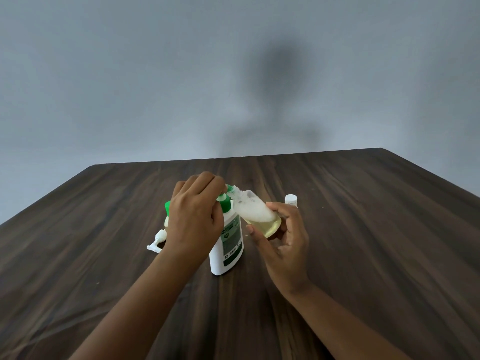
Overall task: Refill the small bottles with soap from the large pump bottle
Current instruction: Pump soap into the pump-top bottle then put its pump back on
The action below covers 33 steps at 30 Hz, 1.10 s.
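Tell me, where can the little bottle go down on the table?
Bare wood lies right of the right hand, toward the table edge, and in front of the large pump bottle, between the forearms. It is crowded left of it: a green-capped bottle and a white pump head lie there.

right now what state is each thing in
large pump bottle: upright on table, left hand grips its pump
small clear bottle: uncapped, tilted at the nozzle, part full, foamy, held by right hand
white pump cap: off, lying on table
green-capped bottle: behind left hand, mostly hidden
white cylinder: upright, behind right hand
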Motion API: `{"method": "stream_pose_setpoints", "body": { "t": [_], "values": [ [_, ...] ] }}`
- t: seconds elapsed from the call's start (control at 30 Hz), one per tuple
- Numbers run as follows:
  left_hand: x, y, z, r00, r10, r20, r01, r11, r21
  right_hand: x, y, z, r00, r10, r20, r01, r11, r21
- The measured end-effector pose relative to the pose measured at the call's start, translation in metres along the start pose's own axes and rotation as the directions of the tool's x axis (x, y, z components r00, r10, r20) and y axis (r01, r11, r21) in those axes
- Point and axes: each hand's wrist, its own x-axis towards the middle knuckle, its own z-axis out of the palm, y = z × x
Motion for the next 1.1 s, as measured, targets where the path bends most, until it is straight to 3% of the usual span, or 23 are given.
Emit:
{"method": "stream_pose_setpoints", "body": {
  "t": [0.4,0.6,0.93,1.1],
  "values": [
    [0.008,-0.004,-0.010,0.994,0.039,0.101,-0.041,0.999,0.015,0.001,-0.001,0.001,1.000,0.003,-0.010,-0.003,1.000,0.009],
    [-0.001,-0.002,-0.006,0.998,-0.014,0.067,0.015,1.000,-0.020,-0.002,0.001,0.001,1.000,0.001,0.007,-0.001,1.000,-0.009],
    [0.013,-0.001,-0.011,0.991,0.075,0.109,-0.079,0.996,0.035,0.001,-0.002,0.001,1.000,0.018,-0.013,-0.018,1.000,0.017],
    [0.003,0.004,-0.005,0.998,0.029,0.052,-0.029,1.000,0.008,0.000,-0.001,0.001,1.000,0.007,-0.009,-0.007,1.000,-0.006]
  ]
}}
